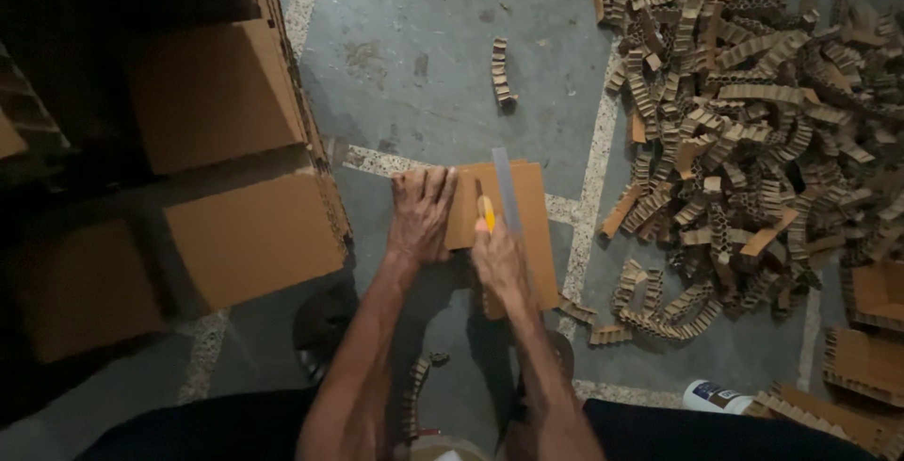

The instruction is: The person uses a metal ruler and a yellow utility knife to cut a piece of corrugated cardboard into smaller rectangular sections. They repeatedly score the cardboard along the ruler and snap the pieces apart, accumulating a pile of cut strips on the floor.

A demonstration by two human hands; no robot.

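Note:
A brown cardboard sheet (533, 226) lies flat on the grey floor in front of me. My left hand (420, 214) presses down on its left part with the fingers spread. My right hand (496, 256) grips a yellow utility knife (486, 211), its tip on the sheet. A grey metal ruler (506, 190) lies along the sheet just right of the knife, running away from me. My forearms reach in from the bottom of the view.
A big heap of cut corrugated cardboard strips (753, 131) covers the floor on the right. Stacked cardboard sheets (235, 169) stand on the left. One loose strip (502, 72) lies ahead. A white container (716, 395) and more cardboard pieces (862, 367) sit at the bottom right.

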